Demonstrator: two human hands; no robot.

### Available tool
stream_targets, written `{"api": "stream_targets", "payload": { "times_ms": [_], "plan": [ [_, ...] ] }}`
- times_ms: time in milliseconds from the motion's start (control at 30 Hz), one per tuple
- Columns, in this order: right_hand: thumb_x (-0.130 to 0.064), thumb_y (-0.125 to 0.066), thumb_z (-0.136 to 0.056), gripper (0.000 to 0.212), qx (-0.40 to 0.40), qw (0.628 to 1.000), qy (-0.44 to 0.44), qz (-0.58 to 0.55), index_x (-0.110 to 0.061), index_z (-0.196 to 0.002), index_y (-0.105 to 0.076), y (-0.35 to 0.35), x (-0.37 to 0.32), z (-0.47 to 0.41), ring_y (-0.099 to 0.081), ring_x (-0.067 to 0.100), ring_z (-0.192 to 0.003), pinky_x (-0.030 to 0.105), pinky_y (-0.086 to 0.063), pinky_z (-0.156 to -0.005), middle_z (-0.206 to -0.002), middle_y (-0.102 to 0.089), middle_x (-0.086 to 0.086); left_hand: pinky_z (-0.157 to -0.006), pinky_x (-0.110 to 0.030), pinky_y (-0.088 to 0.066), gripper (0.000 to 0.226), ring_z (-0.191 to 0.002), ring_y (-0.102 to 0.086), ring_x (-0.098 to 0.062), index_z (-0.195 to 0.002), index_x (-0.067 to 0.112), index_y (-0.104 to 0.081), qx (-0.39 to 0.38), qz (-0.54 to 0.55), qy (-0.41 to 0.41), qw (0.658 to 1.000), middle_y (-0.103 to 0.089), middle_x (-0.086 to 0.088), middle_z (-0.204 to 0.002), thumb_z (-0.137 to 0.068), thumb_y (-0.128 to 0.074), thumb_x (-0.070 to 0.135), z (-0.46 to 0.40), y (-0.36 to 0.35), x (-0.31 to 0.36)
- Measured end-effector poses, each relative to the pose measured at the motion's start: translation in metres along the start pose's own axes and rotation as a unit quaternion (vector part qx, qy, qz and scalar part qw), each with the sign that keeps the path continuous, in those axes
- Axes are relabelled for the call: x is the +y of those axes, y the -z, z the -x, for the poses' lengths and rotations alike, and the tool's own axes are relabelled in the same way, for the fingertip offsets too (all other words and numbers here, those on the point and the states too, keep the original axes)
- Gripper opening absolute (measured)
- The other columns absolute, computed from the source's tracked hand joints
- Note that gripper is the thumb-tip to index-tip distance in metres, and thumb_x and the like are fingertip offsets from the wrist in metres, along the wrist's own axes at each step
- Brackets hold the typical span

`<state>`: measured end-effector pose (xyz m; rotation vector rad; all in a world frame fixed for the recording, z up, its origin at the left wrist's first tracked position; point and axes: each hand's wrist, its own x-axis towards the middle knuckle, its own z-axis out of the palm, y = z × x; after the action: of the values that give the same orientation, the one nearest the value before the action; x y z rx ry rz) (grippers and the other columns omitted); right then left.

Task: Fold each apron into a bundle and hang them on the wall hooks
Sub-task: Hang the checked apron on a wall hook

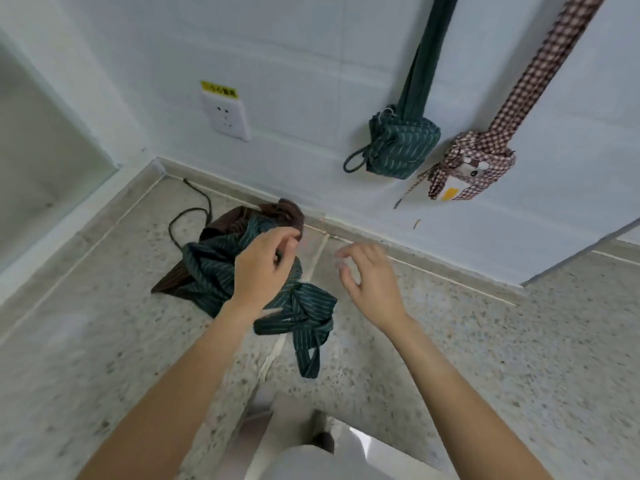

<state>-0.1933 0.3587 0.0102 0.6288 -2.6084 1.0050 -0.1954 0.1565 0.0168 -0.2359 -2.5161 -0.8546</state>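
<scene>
**Two bundles hung, two aprons on the floor**

Two folded apron bundles hang against the white tiled wall (311, 64): a green patterned bundle (401, 147) on a dark green strap, and just to its right a brown-and-white checked bundle (474, 168) on a checked strap. The hooks themselves lie above the frame. A pale patch with a yellow block shows on the checked bundle; no lettering can be read there.

One wall socket (227, 116) sits left of the bundles. Above it is a yellow label (220, 90) with dark characters, too blurred to read.

Two loose aprons lie heaped on the speckled floor (485, 341) near the skirting: a green striped apron (207, 268) on top of a brown apron (284, 209), with a dark cord looping out to the left.

The left hand (266, 261) is over the heap, fingers curled; whether it pinches cloth cannot be told. The right hand (367, 275) hovers beside it, fingers loosely spread, holding nothing.
</scene>
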Motion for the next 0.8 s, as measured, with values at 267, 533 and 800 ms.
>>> {"api": "stream_targets", "payload": {
  "times_ms": [267, 533, 800],
  "plan": [
    [-0.036, -0.073, -0.079, 0.095, -0.321, 0.946, 0.001, 0.047, -0.039, -0.148, -0.008, -0.107, -0.018, -0.041, -0.008, 0.036, -0.142, 0.053, -0.025, -0.110, -0.157, 0.006, 0.004, -0.112, -0.048, -0.024, 0.099, -0.140, -0.020, -0.030, -0.149, 0.020, -0.016, -0.221, -0.212, 0.195, 0.932, -0.024, -0.009, -0.152, -0.073, -0.059, 0.068, 0.041, 0.028, -0.122],
    [-0.026, -0.081, -0.070, 0.128, -0.356, 0.904, 0.104, 0.210, -0.042, -0.141, 0.024, -0.162, -0.026, -0.083, -0.034, 0.031, -0.127, 0.041, -0.053, -0.080, -0.157, 0.014, 0.002, -0.112, -0.059, -0.008, 0.115, -0.144, 0.005, -0.025, -0.148, 0.033, 0.001, -0.275, -0.243, 0.153, 0.918, 0.004, -0.005, -0.158, -0.063, -0.066, 0.071, 0.034, 0.024, -0.170],
    [-0.029, -0.062, -0.087, 0.052, -0.332, 0.917, 0.092, 0.200, -0.019, -0.134, -0.040, -0.145, -0.029, -0.105, -0.054, 0.023, -0.108, 0.034, -0.048, -0.076, -0.120, -0.053, 0.002, -0.113, -0.059, 0.001, 0.123, -0.141, -0.015, -0.019, -0.146, 0.036, 0.012, -0.397, -0.114, 0.145, 0.899, -0.024, -0.001, -0.151, -0.055, -0.052, 0.087, 0.005, 0.020, -0.192]
  ]
}}
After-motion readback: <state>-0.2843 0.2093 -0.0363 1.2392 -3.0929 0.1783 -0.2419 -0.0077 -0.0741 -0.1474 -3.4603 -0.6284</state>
